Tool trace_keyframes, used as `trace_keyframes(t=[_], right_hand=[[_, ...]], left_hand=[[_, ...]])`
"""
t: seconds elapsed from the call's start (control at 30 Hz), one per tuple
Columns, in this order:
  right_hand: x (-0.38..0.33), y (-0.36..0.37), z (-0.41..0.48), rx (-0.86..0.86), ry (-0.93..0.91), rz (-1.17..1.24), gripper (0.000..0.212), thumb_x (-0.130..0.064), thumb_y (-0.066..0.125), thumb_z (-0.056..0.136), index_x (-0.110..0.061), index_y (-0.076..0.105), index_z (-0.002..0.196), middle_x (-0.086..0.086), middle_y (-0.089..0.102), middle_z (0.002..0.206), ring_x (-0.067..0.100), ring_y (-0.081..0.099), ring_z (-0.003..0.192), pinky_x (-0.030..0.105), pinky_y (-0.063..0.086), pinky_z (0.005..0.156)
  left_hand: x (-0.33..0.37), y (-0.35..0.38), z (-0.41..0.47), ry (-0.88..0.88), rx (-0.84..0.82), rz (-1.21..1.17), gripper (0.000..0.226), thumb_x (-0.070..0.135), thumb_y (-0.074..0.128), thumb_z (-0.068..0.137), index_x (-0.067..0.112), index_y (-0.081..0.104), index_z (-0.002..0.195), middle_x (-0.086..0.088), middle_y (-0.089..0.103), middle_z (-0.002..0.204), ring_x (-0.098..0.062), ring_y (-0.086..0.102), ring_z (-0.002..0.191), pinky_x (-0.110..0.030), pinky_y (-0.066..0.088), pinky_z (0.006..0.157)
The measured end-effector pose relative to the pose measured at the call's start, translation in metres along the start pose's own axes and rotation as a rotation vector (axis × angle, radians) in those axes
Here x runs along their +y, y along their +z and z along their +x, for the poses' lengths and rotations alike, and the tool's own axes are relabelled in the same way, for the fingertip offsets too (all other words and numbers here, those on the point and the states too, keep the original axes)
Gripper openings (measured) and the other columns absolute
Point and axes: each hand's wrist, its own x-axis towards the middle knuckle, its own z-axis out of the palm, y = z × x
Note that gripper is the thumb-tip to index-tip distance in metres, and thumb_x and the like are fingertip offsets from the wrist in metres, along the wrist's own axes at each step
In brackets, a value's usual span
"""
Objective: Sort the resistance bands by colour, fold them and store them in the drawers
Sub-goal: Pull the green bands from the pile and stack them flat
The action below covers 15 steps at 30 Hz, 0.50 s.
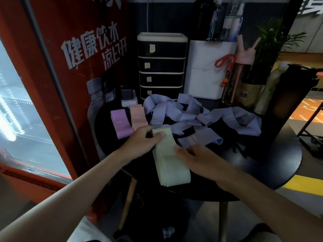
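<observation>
This looks like a gym or fitness studio's rest corner. Left of the fingers (161,135) stands a red glass-fronted cabinet (52,75) lettered about drinking water. Beyond them a round black table (262,163) carries resistance bands (174,110), a drawer unit (161,67) and sports bottles (234,81), with a yellow floor stripe (304,182) to their right.

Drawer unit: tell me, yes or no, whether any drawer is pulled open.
No: all four fronts of the drawer unit sit flush and shut, while the left hand grips the green bands.

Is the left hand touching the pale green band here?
Touching. The head view shows the left hand gripping the far end of the pale green band, its thumb lying on top.
</observation>
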Motion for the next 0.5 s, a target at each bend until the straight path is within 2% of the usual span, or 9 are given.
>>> trace_keyframes(t=[0.07, 0.13, 0.2, 0.27, 0.33, 0.37, 0.4, 0.43, 0.5], right_hand=[[0.005, 0.001, -0.009, -0.019, 0.024, -0.062, 0.054, -0.059, 0.046, 0.093, -0.025, 0.036, 0.052, -0.019, 0.038, 0.032, -0.003, 0.040, 0.033, 0.009, 0.026, 0.037], [0.006, 0.006, -0.011, -0.019, 0.030, -0.131, 0.059, -0.064, 0.043, 0.091, -0.022, 0.034, 0.051, -0.013, 0.037, 0.035, 0.003, 0.037, 0.035, 0.015, 0.027, 0.041], [0.007, 0.011, -0.010, -0.005, 0.038, -0.154, 0.060, -0.065, 0.044, 0.090, -0.020, 0.035, 0.052, -0.011, 0.037, 0.043, 0.007, 0.038, 0.042, 0.024, 0.031, 0.049], [0.008, 0.014, -0.008, -0.003, 0.061, -0.139, 0.056, -0.067, 0.048, 0.086, -0.021, 0.039, 0.055, -0.008, 0.042, 0.056, 0.011, 0.044, 0.053, 0.029, 0.035, 0.057], [0.011, 0.016, -0.005, -0.013, 0.084, -0.117, 0.052, -0.072, 0.052, 0.078, -0.022, 0.047, 0.062, -0.007, 0.048, 0.066, 0.013, 0.051, 0.066, 0.029, 0.038, 0.064], [0.012, 0.017, -0.005, -0.023, 0.094, -0.090, 0.053, -0.074, 0.053, 0.072, -0.022, 0.055, 0.070, -0.007, 0.053, 0.072, 0.014, 0.056, 0.073, 0.028, 0.041, 0.067], [0.013, 0.017, -0.004, -0.035, 0.101, -0.048, 0.056, -0.075, 0.055, 0.067, -0.021, 0.061, 0.081, -0.006, 0.059, 0.080, 0.014, 0.060, 0.080, 0.028, 0.045, 0.069], [0.013, 0.018, -0.004, -0.041, 0.103, -0.001, 0.058, -0.073, 0.057, 0.067, -0.021, 0.066, 0.091, -0.005, 0.064, 0.089, 0.013, 0.063, 0.085, 0.028, 0.050, 0.072], [0.012, 0.018, -0.004, -0.046, 0.092, 0.062, 0.047, -0.061, 0.063, 0.076, -0.021, 0.069, 0.100, -0.003, 0.069, 0.098, 0.012, 0.065, 0.089, 0.029, 0.053, 0.079]], left_hand=[[0.007, -0.005, 0.005, -0.008, -0.099, 0.046, 0.018, 0.035, 0.062, 0.096, 0.020, 0.071, 0.100, -0.002, 0.074, 0.102, -0.015, 0.069, 0.099, -0.027, 0.051, 0.086], [0.017, -0.011, 0.009, -0.040, -0.178, 0.119, 0.026, 0.034, 0.060, 0.098, 0.014, 0.071, 0.111, -0.008, 0.072, 0.112, -0.020, 0.067, 0.105, -0.023, 0.050, 0.086], [0.024, -0.016, 0.012, -0.074, -0.255, 0.190, 0.032, 0.036, 0.058, 0.099, 0.011, 0.070, 0.115, -0.011, 0.070, 0.116, -0.024, 0.065, 0.109, -0.027, 0.050, 0.091], [0.027, -0.020, 0.014, -0.099, -0.289, 0.257, 0.032, 0.039, 0.058, 0.098, 0.010, 0.071, 0.101, -0.008, 0.072, 0.102, -0.017, 0.068, 0.098, -0.022, 0.049, 0.080], [0.031, -0.022, 0.014, -0.123, -0.286, 0.289, 0.034, 0.040, 0.060, 0.097, 0.012, 0.066, 0.079, -0.001, 0.068, 0.074, -0.003, 0.065, 0.069, -0.012, 0.045, 0.062], [0.032, -0.023, 0.015, -0.126, -0.289, 0.290, 0.034, 0.039, 0.061, 0.097, 0.012, 0.066, 0.078, -0.002, 0.068, 0.075, -0.003, 0.066, 0.070, -0.013, 0.049, 0.065], [0.033, -0.024, 0.017, -0.120, -0.299, 0.280, 0.030, 0.039, 0.062, 0.096, 0.011, 0.070, 0.086, -0.005, 0.072, 0.088, -0.008, 0.069, 0.084, -0.020, 0.055, 0.079], [0.033, -0.025, 0.018, -0.118, -0.317, 0.269, 0.027, 0.037, 0.062, 0.096, 0.012, 0.072, 0.094, -0.006, 0.073, 0.100, -0.014, 0.068, 0.097, -0.028, 0.055, 0.092], [0.035, -0.026, 0.020, -0.105, -0.345, 0.249, 0.021, 0.033, 0.063, 0.096, 0.015, 0.072, 0.098, 0.000, 0.073, 0.103, -0.014, 0.067, 0.102, -0.031, 0.055, 0.097]])
